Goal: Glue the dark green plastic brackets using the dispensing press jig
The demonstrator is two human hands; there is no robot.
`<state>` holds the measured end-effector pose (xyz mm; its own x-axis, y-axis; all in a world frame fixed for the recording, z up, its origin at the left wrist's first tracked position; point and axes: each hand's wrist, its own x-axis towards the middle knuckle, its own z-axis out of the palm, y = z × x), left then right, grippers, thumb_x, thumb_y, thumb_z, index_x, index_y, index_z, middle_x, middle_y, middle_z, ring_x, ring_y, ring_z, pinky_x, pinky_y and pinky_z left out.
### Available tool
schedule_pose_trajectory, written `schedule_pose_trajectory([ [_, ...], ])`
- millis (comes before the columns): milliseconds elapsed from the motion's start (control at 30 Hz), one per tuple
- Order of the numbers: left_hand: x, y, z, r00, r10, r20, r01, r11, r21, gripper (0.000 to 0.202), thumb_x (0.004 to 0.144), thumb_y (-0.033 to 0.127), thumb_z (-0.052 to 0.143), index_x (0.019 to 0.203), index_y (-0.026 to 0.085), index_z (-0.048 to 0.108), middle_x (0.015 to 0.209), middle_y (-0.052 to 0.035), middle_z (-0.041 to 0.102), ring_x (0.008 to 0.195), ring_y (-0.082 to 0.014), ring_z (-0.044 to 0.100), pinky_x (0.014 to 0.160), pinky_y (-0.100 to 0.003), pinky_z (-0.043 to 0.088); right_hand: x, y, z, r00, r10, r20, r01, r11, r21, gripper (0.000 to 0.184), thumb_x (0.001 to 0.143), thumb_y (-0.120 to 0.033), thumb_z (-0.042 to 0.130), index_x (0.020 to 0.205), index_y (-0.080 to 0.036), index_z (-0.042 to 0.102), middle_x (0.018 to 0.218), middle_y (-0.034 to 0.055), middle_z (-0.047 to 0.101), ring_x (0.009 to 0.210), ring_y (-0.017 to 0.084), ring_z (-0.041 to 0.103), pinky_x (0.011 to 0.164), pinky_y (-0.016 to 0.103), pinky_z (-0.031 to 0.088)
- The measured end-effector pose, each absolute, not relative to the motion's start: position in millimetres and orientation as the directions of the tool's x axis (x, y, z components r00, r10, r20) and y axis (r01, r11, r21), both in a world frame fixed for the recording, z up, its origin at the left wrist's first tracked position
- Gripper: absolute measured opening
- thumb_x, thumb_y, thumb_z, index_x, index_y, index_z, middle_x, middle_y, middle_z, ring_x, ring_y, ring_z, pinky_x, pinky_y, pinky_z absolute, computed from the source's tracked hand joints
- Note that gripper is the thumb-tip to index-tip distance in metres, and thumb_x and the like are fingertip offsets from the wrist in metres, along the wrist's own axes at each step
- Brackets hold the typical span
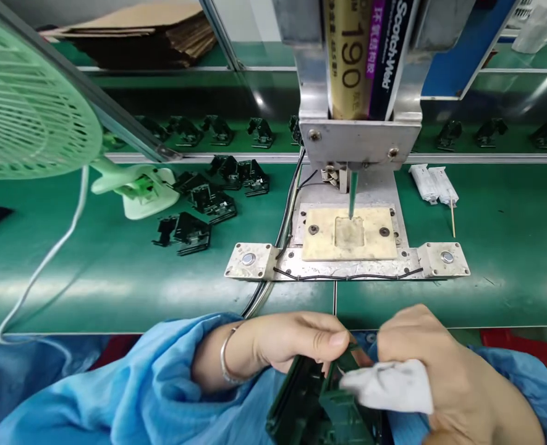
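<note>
Close to my body, my left hand grips a dark green molded plastic part, thumb on its upper edge. The part is tilted and its lower end runs out of view. My right hand is closed around a white cloth. The cloth's bunched tip touches the inner face of the plastic part. Part of the right hand's fingers is hidden behind the cloth and the hand itself. Ahead of both hands stands a dispensing fixture with a cream-colored plate under a nozzle.
Several dark plastic parts lie on the green bench at left, and more line the belt behind. An adhesive cartridge hangs above the fixture. A green fan stands left. White packets lie right, a thin stick beside them.
</note>
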<state>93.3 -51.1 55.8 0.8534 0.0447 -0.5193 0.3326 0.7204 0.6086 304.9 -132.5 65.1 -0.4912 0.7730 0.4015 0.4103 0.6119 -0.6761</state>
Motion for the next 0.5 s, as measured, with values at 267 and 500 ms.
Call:
schedule_pose_trajectory([
  [267,92,-68,48,0.890,0.071,-0.450,0.335,0.566,0.753,0.070,0.060,0.084,0.067,0.056,0.016,0.050,0.052,0.0025,0.038,0.050,-0.0105,0.034,0.046,-0.024,0.027,297,-141,66,-0.530,0.742,0.411,0.312,0.622,-0.718,0.065,0.103,-0.064,0.019,0.064,-0.017,0.042,0.064,-0.0046,0.030,0.052,0.008,0.028,0.053,0.029,0.020],
  [500,98,-63,58,0.967,0.097,-0.234,0.163,0.471,0.867,0.063,0.079,0.076,0.058,0.062,0.016,0.046,0.059,0.0032,0.034,0.057,-0.0103,0.030,0.053,-0.025,0.029,297,-141,69,-0.443,0.759,0.476,0.312,0.629,-0.712,0.068,0.100,-0.068,0.023,0.068,-0.017,0.055,0.063,-0.0044,0.031,0.049,0.008,0.028,0.050,0.030,0.022],
])
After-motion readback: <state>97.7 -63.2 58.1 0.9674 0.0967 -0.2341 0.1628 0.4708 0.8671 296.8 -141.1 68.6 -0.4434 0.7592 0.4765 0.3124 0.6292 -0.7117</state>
